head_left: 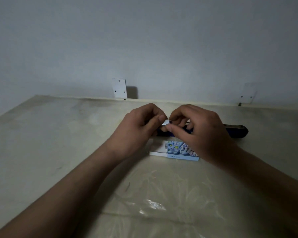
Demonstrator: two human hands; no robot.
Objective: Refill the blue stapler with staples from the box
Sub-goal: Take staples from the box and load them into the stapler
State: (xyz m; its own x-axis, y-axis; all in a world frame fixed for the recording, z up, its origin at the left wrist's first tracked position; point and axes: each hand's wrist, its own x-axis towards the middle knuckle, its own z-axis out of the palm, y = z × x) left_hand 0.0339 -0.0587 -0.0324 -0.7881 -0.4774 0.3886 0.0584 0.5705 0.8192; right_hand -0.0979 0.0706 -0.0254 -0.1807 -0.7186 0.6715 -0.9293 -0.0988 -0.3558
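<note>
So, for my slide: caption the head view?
Both hands pinch a staple strip above the blue stapler.

My left hand and right hand meet over the table, fingers curled, thumbs and forefingers pinching together; both bare forearms reach forward from below.

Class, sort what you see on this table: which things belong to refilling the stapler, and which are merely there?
Belong to the job:
- dark blue stapler, lying open behind the hands
- small silvery strip of staples, pinched by left hand and right hand
- blue-and-white cardboard staple box, slid open

Merely there:
- two white screwed wall brackets
</note>
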